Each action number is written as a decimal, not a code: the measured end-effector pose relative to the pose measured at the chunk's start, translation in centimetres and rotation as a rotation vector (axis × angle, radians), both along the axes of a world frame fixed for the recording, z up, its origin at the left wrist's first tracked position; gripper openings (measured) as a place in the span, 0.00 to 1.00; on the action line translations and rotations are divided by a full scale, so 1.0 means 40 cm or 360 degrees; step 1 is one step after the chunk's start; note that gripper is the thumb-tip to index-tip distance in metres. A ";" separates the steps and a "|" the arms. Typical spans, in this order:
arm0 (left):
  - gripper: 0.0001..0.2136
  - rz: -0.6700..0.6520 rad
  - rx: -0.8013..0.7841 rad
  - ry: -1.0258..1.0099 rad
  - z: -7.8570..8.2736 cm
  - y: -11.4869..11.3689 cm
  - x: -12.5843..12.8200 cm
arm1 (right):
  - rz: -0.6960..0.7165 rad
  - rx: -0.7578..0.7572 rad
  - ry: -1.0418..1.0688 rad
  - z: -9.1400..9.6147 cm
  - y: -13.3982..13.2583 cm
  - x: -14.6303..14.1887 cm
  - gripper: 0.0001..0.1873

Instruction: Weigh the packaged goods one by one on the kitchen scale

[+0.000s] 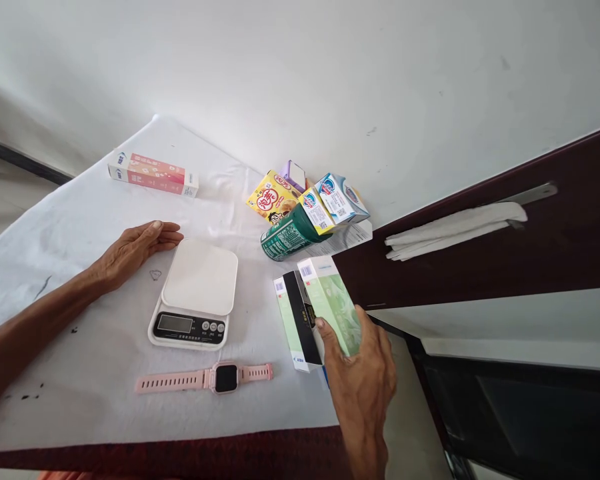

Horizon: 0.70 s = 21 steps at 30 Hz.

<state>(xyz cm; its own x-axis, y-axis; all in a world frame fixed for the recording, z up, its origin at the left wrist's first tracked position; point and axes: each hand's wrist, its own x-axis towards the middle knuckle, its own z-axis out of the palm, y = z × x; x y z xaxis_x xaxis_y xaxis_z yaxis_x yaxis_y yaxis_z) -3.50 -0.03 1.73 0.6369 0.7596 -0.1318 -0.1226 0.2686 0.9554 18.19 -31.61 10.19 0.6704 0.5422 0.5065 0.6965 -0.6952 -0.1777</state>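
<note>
My right hand [361,373] grips a light green and white box [333,300] between thumb and fingers, near the table's right edge. Just left of it, a black box [300,313] and another pale green box [289,327] lie side by side, partly covered. My left hand [135,250] rests on the white cloth with its fingers stretched out, the tips close to the upper left corner of a white digital scale [200,277]. Nothing lies on the scale's platform, and its display looks blank. Below the scale a pink smartwatch [225,378] lies with its strap spread flat.
A pink and white long box [153,175] lies at the back left. Against the wall are a yellow snack box [274,199], a green canister [291,233] on its side, white-blue boxes [341,200] and a purple box [295,175]. A white towel [455,230] hangs at right.
</note>
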 end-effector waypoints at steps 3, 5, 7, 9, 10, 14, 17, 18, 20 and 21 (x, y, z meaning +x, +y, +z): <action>0.29 -0.0008 -0.0014 -0.0015 0.003 -0.001 0.001 | -0.0110 -0.0051 0.0149 -0.027 -0.022 0.018 0.51; 0.29 0.0002 -0.0018 -0.0018 0.005 -0.001 0.001 | -0.0120 -0.0062 0.0219 -0.043 -0.027 0.020 0.52; 0.30 0.0019 -0.0017 -0.0013 0.005 -0.001 0.002 | -0.0083 -0.0059 0.0215 -0.045 -0.029 0.017 0.52; 0.30 0.0035 -0.0009 -0.0013 0.002 0.000 0.002 | -0.0039 -0.0051 0.0110 -0.033 -0.026 0.011 0.51; 0.31 0.0039 -0.0005 -0.0020 -0.001 0.000 0.003 | -0.0019 -0.0035 0.0035 -0.022 -0.020 0.007 0.50; 0.31 0.0034 0.0008 -0.0041 -0.017 0.003 0.003 | 0.0217 0.0112 -0.0213 0.020 0.047 -0.017 0.40; 0.31 0.0009 0.0028 -0.0024 -0.023 0.005 0.000 | 0.0583 0.0188 -0.0189 0.026 0.162 -0.051 0.28; 0.31 -0.0002 0.0036 -0.0022 -0.023 0.005 -0.001 | 0.0713 0.0201 -0.0149 0.022 0.211 -0.065 0.25; 0.31 -0.0018 0.0048 -0.0025 -0.024 0.003 -0.003 | 0.0974 0.0224 -0.0053 0.008 0.321 -0.093 0.20; 0.31 -0.0016 0.0052 -0.0031 -0.025 0.002 -0.003 | 0.1098 0.0211 0.0005 -0.001 0.380 -0.105 0.19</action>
<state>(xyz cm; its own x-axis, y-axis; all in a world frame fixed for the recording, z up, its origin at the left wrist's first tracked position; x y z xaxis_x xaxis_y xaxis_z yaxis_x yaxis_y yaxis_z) -3.64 0.06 0.75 0.6467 0.7569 -0.0942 -0.1389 0.2383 0.9612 14.00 -16.40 10.14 0.1970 0.7782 0.5963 0.9702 -0.0671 -0.2329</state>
